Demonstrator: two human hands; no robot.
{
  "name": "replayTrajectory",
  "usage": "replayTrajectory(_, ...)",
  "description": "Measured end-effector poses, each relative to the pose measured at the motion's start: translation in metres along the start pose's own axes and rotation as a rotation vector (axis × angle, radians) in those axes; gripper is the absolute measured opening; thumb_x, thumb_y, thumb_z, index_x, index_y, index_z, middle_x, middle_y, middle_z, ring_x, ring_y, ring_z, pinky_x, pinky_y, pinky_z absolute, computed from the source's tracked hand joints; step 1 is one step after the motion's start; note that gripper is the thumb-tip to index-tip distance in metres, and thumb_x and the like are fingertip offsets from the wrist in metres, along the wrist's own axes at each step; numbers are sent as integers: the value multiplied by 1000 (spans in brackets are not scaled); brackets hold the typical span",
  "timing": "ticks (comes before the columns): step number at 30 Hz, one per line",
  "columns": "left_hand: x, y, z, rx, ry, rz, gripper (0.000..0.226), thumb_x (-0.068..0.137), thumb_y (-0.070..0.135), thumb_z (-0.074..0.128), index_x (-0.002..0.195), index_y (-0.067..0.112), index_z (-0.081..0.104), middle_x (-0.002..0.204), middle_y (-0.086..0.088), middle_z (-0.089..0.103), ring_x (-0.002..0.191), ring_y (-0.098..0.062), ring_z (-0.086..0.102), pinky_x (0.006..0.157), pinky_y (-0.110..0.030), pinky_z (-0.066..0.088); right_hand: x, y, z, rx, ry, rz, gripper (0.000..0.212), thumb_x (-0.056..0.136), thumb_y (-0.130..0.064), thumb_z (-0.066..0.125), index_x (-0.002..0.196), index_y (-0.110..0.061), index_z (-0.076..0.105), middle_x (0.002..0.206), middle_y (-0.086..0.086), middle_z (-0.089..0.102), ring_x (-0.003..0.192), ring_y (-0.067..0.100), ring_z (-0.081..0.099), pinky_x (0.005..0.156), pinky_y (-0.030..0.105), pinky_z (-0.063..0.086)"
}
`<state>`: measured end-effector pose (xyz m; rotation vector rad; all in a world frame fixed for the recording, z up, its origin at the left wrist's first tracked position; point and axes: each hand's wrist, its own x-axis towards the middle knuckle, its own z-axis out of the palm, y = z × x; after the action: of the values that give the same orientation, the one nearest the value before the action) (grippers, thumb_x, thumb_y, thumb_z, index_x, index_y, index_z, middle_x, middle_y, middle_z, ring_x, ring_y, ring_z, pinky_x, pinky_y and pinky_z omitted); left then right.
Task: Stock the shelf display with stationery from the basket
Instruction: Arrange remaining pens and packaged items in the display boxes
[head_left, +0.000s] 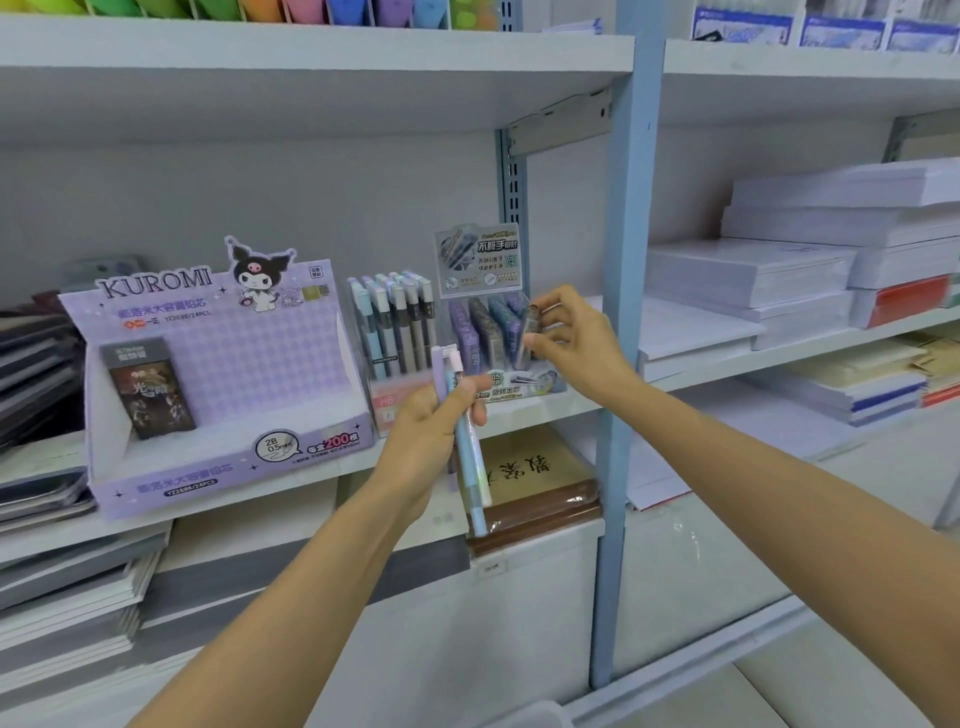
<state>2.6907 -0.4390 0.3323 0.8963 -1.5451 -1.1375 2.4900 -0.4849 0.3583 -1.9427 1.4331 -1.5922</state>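
White shelf (291, 486) is carrying the lead display (511, 387); my right hand (576, 340) is pinching an upright lead case (527, 332) at its 3 o'clock edge, while my left hand (428, 434) is gripping pens (471, 467) at 7 o'clock.

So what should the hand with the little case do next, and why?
Probably slide the small case into the clear display box: the right hand pinches it right at the rows of similar cases, while the left hand grips pastel pens.

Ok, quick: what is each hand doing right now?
Left hand: grips a bunch of pastel pens.
Right hand: pinches a small dark lead case at the clear display box.
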Motion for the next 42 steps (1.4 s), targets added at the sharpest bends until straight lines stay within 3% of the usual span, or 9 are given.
replayTrajectory(6, -2, -5, -8, 7, -22, 2, 31, 102, 31, 43, 104, 14, 69, 67, 6, 67, 48, 0, 48, 46, -19, 37, 6, -1, -4, -143, -124, -51, 40, 86, -9, 70, 117, -24, 48, 86, 2, 59, 76, 25, 66, 71, 34, 58)
replayTrajectory(10, -4, -4, -10, -4, -41, 14, 33, 102, 32, 44, 105, 12, 69, 70, 2, 72, 44, 0, 45, 45, -16, 35, 2, 4, 5, -203, -10, -164, 24, 85, -11, 71, 104, -18, 58, 85, -9, 58, 75, 7, 60, 69, 20, 47)
replayTrajectory(15, -7, -3, -15, 10, -61, 25, 34, 101, 33, 45, 108, 11, 70, 72, -2, 73, 46, 1, 45, 48, -14, 37, 3, 11, 6, -334, 48, -171, 12, 88, -19, 69, 100, -14, 68, 91, -2, 48, 79, 13, 50, 74, 26, 42)
replayTrajectory(20, -12, 1, -19, 55, -71, 44, 34, 98, 39, 47, 108, 18, 72, 70, 0, 71, 49, 0, 44, 50, -16, 35, -5, -4, 5, -206, 100, -133, 14, 91, -23, 66, 104, -18, 68, 93, 0, 54, 77, 10, 51, 72, 15, 39)
replayTrajectory(24, -18, 4, -18, 77, -106, 73, 34, 100, 35, 47, 106, 13, 72, 68, -1, 70, 48, 3, 48, 48, -9, 36, -20, -34, 14, 233, -254, 3, 18, 94, -31, 59, 104, -21, 71, 74, -4, 59, 62, 8, 48, 54, 17, 40)
replayTrajectory(28, -26, 11, -18, 115, -140, 87, 38, 100, 35, 47, 102, 8, 73, 75, 2, 74, 52, -2, 50, 49, -14, 37, -30, -51, 22, 375, -468, 48, 18, 97, -23, 57, 97, -10, 70, 67, 0, 53, 58, 9, 43, 55, 20, 38)
replayTrajectory(31, -31, 17, -24, 132, -147, 53, 38, 100, 42, 43, 106, 17, 70, 87, -2, 77, 56, -20, 43, 47, -25, 36, -31, -60, 24, 470, -423, 55, 15, 98, -16, 53, 97, -6, 64, 79, 6, 61, 63, 10, 53, 58, 19, 44)
replayTrajectory(35, -37, 21, -37, 25, -62, 19, 34, 102, 39, 40, 116, 19, 62, 89, -10, 76, 69, -15, 71, 43, -19, 36, -23, -72, 19, 622, -207, 92, 13, 100, -12, 47, 98, -4, 57, 92, 17, 69, 66, 17, 61, 58, 21, 53)
replayTrajectory(42, -44, 27, -62, 20, 79, 58, 38, 102, 41, 37, 103, 15, 66, 50, -4, 63, 69, -21, 72, 45, -15, 44, 5, -89, 16, 540, 152, 8, 11, 103, -16, 44, 95, -11, 51, 97, 25, 68, 63, 14, 64, 60, 21, 55)
